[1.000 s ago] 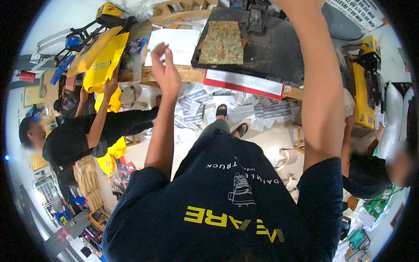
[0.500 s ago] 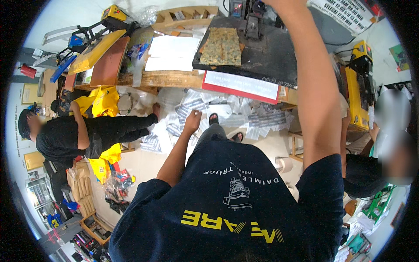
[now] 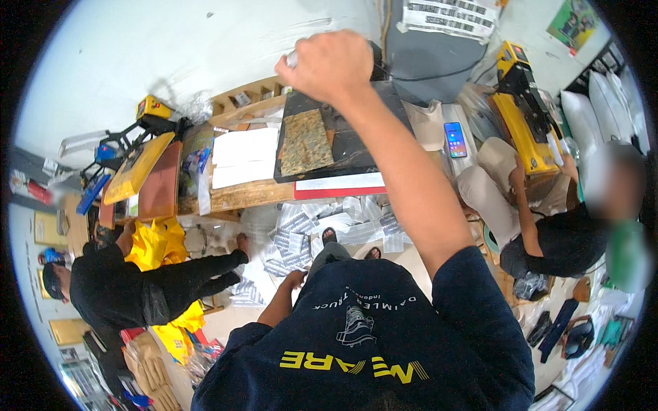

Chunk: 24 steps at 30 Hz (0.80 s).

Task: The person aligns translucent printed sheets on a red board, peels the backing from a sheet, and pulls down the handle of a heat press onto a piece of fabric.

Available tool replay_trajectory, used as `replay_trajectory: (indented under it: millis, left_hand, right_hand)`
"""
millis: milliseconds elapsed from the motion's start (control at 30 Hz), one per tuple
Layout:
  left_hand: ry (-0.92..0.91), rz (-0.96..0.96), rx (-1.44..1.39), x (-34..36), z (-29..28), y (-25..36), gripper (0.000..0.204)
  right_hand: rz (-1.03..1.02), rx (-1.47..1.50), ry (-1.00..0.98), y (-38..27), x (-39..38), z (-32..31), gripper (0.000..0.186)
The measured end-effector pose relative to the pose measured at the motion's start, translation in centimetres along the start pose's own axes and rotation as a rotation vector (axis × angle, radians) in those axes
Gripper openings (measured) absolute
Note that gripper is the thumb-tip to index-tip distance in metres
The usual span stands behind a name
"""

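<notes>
Reaches forward across the wooden workbench (image 3: 240,198) with the right hand (image 3: 332,65), balled into a fist over the far side of a black board (image 3: 353,152). Grips a small whitish object (image 3: 293,59), with just one end poking out to the left of the knuckles and the rest hidden by the hand. Hangs the left hand (image 3: 295,279) low by the waist, apart from the workbench, partly screened by the navy T-shirt (image 3: 384,294); hard to make out how far closed, or whether holding anything.

Has a mottled, stone-patterned slab (image 3: 307,140) lying on the left part of the black board, nearer the body than the right hand. Has white paper (image 3: 245,154) just left of the board, a divided wooden tray (image 3: 253,96) behind, a red-edged white strip (image 3: 339,185) along the board's front edge, and a phone (image 3: 454,139) with a lit screen off to the right.

Stands in dark sandals (image 3: 329,235) among printed sheets (image 3: 291,236) strewn on the floor. Has a co-worker (image 3: 110,291) in black to the left, reaching to a yellow plastic bag (image 3: 157,243) below a yellow heat press (image 3: 140,164), and another co-worker (image 3: 562,236) seated to the right, with hands near a second yellow heat press (image 3: 524,130).
</notes>
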<state>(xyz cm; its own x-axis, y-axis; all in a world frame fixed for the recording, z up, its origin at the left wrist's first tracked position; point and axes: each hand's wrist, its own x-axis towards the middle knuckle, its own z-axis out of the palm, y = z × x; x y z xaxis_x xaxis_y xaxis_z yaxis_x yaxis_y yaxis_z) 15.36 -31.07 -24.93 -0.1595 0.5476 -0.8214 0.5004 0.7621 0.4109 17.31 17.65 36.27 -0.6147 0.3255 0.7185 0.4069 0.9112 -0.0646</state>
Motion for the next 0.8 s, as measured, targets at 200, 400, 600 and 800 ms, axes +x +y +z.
replay_trajectory:
  millis: [200, 400, 600, 800]
  left_hand:
    - [-0.001, -0.138, -0.275, -1.4, -0.1, -3.8, 0.057]
    - [0.415, -0.019, -0.237, -1.1, -4.7, -1.1, 0.043]
    - [1.457, -0.155, -0.546, -6.2, -19.8, 15.6, 0.041]
    - [1.858, 0.918, -0.801, -22.5, -38.2, 37.0, 0.028]
  right_hand:
    - [-0.070, 0.120, 0.177, 0.1, -5.1, 0.9, 0.037]
    - [-0.079, 0.201, 0.199, 0.1, -7.2, 0.8, 0.035]
    - [-0.159, 0.090, 0.285, 2.2, -2.0, 1.3, 0.034]
    - [-0.082, 0.093, 0.000, 3.4, 7.7, -0.1, 0.029]
